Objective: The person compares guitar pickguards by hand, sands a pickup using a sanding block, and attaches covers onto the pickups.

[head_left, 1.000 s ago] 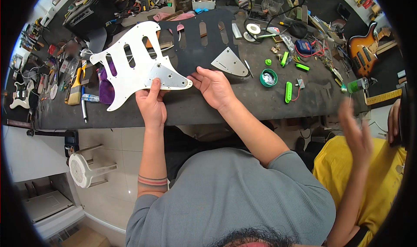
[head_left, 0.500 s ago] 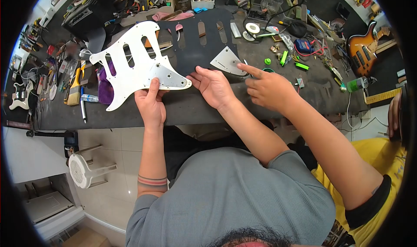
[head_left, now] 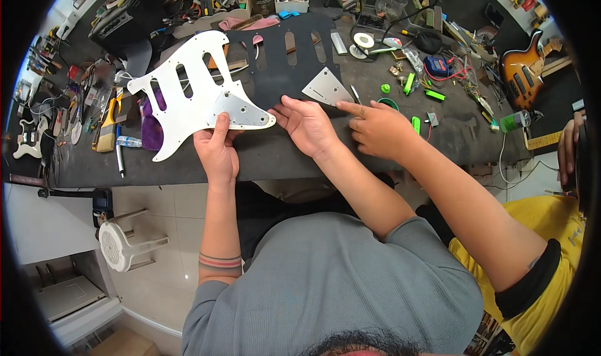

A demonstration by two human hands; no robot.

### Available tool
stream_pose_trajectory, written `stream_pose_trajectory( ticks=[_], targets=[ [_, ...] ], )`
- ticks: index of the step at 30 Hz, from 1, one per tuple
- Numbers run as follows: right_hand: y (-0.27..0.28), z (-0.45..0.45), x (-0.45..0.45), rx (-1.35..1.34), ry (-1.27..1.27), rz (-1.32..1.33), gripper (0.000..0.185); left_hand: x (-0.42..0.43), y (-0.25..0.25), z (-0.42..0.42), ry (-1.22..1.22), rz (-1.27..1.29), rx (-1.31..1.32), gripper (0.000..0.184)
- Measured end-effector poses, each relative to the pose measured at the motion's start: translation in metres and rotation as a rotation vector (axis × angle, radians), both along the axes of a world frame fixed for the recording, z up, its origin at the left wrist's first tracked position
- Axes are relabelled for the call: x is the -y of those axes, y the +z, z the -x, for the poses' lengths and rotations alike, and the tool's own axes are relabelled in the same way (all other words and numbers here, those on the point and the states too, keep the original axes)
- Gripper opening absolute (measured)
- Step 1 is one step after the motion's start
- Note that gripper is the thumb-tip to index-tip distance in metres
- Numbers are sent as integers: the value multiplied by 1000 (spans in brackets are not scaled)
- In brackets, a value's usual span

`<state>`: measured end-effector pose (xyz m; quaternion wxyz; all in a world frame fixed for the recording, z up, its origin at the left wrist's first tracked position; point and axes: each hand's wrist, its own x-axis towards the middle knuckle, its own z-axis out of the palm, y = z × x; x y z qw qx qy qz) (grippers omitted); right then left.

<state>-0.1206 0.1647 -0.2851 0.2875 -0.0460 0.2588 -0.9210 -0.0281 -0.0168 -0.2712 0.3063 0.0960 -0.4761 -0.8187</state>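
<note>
My left hand (head_left: 217, 149) grips a white guitar pickguard (head_left: 188, 99), thumb on its face and fingers behind. A triangular silver plate (head_left: 233, 109) lies on the pickguard's lower corner. Just right of its tip is my right hand (head_left: 308, 126), palm turned up, fingers loosely curled and apart, with nothing visible in it. That hand is close to the lower edge of a black pickguard (head_left: 282, 77); whether it touches is unclear. A second silver plate (head_left: 327, 87) is on the black pickguard's right corner. A co-worker's hand (head_left: 382, 127) points an index finger at that plate's lower tip.
The dark workbench (head_left: 250, 162) carries brushes (head_left: 107, 127), a purple cloth (head_left: 152, 124), a blue multimeter (head_left: 437, 66) and bright green parts (head_left: 409, 82). A sunburst guitar (head_left: 524, 74) lies at the right. A white stool (head_left: 119, 246) stands at lower left.
The co-worker's finger has moved from the plate's face to its lower right tip, shifting slightly left and toward me. My hands have barely moved.
</note>
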Motion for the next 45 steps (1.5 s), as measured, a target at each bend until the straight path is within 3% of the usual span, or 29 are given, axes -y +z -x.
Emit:
stream_pose_trajectory(
  ticks=[16,25,45],
  targets=[
    [10,-5,1,-6,-28,-89,20,8,-9,-2,-49,16,-2,32],
    [5,3,-2,-62,-152,-90,15,11,-3,-1,7,-198,-147,31],
    [5,0,-2,-28,-106,-78,13,9,-6,-2,-17,-139,-119,31]
  ],
)
